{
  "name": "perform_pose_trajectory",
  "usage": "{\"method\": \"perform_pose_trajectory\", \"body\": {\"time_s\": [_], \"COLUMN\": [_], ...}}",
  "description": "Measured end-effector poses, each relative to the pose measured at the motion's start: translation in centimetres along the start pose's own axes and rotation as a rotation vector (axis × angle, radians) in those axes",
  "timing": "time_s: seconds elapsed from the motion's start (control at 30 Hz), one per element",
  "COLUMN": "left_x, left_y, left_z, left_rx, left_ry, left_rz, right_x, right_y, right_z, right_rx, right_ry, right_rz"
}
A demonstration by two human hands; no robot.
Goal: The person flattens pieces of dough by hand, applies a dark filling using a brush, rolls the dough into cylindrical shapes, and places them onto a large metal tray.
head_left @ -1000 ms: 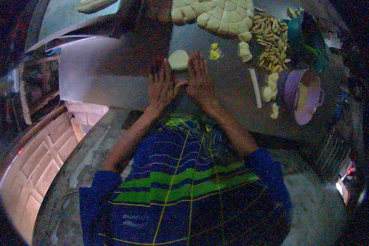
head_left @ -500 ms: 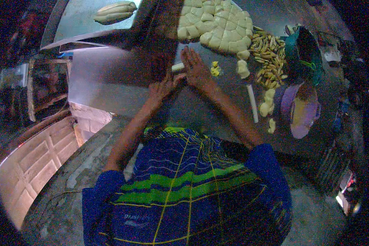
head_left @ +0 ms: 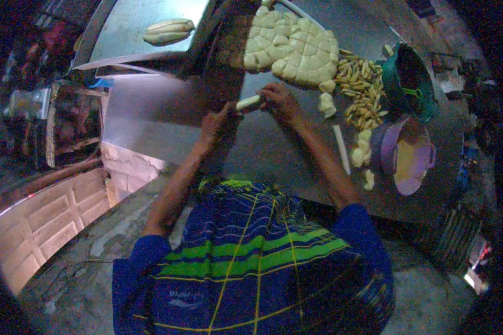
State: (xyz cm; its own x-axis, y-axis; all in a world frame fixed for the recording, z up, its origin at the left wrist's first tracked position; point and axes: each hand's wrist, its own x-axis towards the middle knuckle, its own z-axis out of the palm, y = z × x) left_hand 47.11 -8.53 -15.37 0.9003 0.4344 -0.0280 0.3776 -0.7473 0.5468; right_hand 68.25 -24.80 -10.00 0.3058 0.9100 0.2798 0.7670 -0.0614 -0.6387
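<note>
A person in a blue garment with green bands (head_left: 251, 262) grips a short roll of pale dough (head_left: 248, 103) at a dark metal worktop (head_left: 262, 151), the left hand (head_left: 221, 123) closed around its left end and the right hand (head_left: 281, 103) pinching its right end. Whether the roll touches the surface below cannot be told. Just beyond the right hand spreads a slab of scored dough (head_left: 304, 50); to that hand's right lie a small dough lump (head_left: 327, 105) and, farther out, a heap of finger-shaped pieces (head_left: 363, 84) beside a green container (head_left: 397, 75). Nearer the wearer, right of both hands, a white stick (head_left: 341, 149) rests by more dough lumps (head_left: 362, 148) and a purple pot (head_left: 385, 145). Beyond the left hand, two long pieces (head_left: 169, 30) sit on a pale tray (head_left: 117, 44).
</note>
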Motion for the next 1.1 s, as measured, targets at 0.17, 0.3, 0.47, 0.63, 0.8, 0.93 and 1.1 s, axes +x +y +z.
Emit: {"method": "perform_pose_trajectory", "body": {"time_s": [0.17,0.3,0.47,0.63,0.8,0.93,1.1], "left_x": [1.7,1.9,2.6,0.6,-2.4,-2.8,-5.0], "left_y": [0.1,1.2,-0.8,-2.1,-5.8,-11.1,-12.9], "left_z": [-0.4,-3.3,-3.7,-10.6,-15.8,-14.6,-12.6], "left_rx": [-0.156,-0.205,-0.419,-0.420,-0.246,-0.129,-0.388], "left_ry": [0.010,-0.002,0.228,0.185,0.225,0.170,0.276], "left_rz": [-0.004,0.054,0.290,0.263,0.089,0.052,-0.051], "right_x": [2.2,3.6,2.3,6.0,10.3,10.4,8.6], "right_y": [0.7,-5.3,-2.0,-2.3,-7.8,-3.3,-12.2], "right_z": [-0.8,-4.5,-2.3,1.3,5.6,11.4,9.9], "right_rx": [-0.049,0.338,0.780,0.306,0.392,1.160,0.599], "right_ry": [-0.145,-0.271,-0.202,-0.223,-0.016,-0.517,-0.136], "right_rz": [0.036,0.400,0.397,0.095,-0.193,0.368,0.336]}}
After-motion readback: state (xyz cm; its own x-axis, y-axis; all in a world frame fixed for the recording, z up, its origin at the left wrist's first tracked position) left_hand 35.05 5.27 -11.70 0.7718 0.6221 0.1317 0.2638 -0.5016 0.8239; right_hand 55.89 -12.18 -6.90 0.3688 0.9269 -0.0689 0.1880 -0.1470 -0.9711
